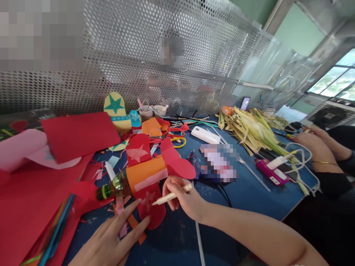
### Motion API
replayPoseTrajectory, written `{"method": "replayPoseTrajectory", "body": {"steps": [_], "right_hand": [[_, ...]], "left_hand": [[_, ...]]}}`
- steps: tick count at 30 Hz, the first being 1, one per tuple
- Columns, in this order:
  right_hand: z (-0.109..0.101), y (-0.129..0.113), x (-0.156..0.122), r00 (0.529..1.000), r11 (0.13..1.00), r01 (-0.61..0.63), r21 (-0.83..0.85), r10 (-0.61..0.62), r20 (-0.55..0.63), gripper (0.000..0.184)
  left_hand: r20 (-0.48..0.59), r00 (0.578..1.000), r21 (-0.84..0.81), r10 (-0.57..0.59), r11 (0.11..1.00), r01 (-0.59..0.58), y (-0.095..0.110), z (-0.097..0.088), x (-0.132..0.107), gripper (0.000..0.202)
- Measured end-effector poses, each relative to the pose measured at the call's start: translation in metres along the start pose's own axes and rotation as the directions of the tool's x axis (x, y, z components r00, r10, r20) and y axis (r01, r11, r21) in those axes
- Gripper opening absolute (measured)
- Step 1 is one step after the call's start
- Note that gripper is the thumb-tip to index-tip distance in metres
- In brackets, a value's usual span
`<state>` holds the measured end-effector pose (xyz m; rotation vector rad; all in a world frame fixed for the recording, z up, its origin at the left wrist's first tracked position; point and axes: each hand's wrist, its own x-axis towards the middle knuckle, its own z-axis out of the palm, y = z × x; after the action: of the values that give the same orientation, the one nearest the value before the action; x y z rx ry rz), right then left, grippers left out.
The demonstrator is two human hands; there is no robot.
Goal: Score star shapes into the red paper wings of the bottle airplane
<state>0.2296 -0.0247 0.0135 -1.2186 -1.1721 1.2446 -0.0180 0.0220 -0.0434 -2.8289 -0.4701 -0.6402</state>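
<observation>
A craft plane built on a green bottle (115,186) lies on the blue table (249,195). An orange paper band (145,173) wraps its body, and red paper wings (138,150) carry pale stars. My right hand (184,199) is closed on a white pen (172,195), tip pointing left at the lower red wing (151,207). My left hand (111,236) lies open with fingers stretched, fingertips touching the lower wing's edge and paper scraps.
Red paper sheets (77,135) pile at left. Scissors (174,138), a white case (205,135), a star-decorated card (115,105) and paper strips lie behind. Another person's hands (313,146) work at right near green leaves (249,129) and a pink device (273,173). A perforated metal screen stands behind.
</observation>
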Motion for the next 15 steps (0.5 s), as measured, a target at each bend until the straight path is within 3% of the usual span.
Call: {"method": "replayPoseTrajectory", "body": {"steps": [7, 15], "right_hand": [[-0.0004, -0.001, 0.0007, 1.0, 0.999, 0.0, -0.036, 0.0, 0.009, 0.027], [-0.0012, -0.0029, 0.0009, 0.999, 0.998, -0.035, -0.047, 0.037, 0.038, 0.027]], "left_hand": [[0.026, 0.999, -0.031, -0.031, 0.999, 0.032, 0.0023, 0.0025, 0.0005, 0.061], [-0.019, 1.0, -0.024, -0.01, 1.0, 0.01, 0.0038, -0.0023, 0.0092, 0.055]]}}
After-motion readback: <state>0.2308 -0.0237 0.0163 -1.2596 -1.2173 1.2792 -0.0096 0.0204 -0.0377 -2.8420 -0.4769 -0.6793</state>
